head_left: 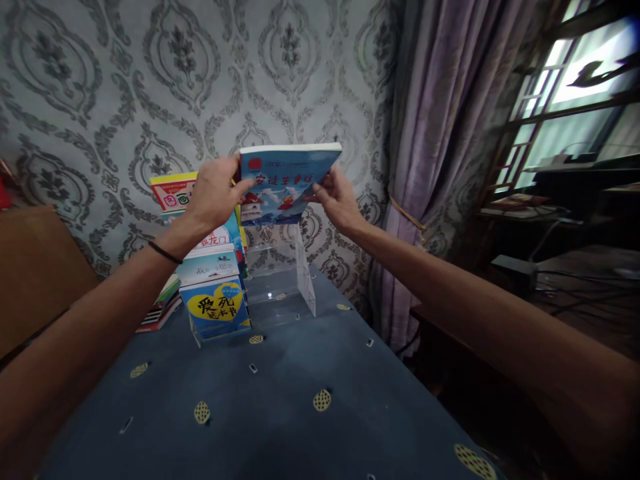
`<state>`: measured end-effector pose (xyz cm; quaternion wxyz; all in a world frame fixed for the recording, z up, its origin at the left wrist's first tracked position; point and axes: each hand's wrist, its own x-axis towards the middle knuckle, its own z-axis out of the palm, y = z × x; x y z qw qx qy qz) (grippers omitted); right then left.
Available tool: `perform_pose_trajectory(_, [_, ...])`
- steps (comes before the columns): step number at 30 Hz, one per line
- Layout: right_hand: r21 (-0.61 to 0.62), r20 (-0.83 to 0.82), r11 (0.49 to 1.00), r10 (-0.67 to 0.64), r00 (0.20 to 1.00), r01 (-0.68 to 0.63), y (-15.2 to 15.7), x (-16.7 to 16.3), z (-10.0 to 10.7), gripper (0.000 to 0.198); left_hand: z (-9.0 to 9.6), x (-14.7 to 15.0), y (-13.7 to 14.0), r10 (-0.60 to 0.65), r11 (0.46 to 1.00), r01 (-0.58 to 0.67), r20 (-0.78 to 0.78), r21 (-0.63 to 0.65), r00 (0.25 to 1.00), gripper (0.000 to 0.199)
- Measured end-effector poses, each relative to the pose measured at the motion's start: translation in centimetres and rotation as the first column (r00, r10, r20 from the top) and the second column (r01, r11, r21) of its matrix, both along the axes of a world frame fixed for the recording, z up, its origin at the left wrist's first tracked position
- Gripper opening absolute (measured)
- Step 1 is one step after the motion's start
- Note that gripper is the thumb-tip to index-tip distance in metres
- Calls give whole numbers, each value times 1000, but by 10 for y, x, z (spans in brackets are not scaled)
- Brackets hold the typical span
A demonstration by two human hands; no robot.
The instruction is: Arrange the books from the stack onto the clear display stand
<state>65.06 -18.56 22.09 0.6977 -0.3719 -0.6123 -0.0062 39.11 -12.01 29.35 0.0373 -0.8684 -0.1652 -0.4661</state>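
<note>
A blue picture book (283, 193) with a red-lettered cover is held up by its two sides. My left hand (215, 193) grips its left edge, thumb on the front cover. At its right edge my right hand (339, 199) is closed the same way. Below it stands a clear tiered book rack (305, 280), its right half showing bare steps. Several books fill the rack's left half: a blue book with a yellow heart (214, 308) in front, a pale blue book (209, 265) behind it, and a red-and-yellow book (173, 190) at the back, partly hidden by my left hand.
The rack stands on a table with a dark blue pineapple-print cloth (280, 420). A small stack of books (163, 307) lies left of it, near a brown cardboard box (40, 273). Patterned wallpaper rises behind. A tied purple curtain (435, 133) hangs at the right, beside a cluttered dark shelf.
</note>
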Motion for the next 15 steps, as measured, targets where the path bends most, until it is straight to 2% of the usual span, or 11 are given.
perform_pose_trajectory(5, [-4,-4,996,90,996,-90,20,13,-3,50,-3,9,6,-26,1000,25,-3,-10,1000,10])
perform_pose_trajectory(15, [-42,-48,996,79,996,-81,25,10,-9,52,-10,25,16,-2,1000,2,0,10,1000,6])
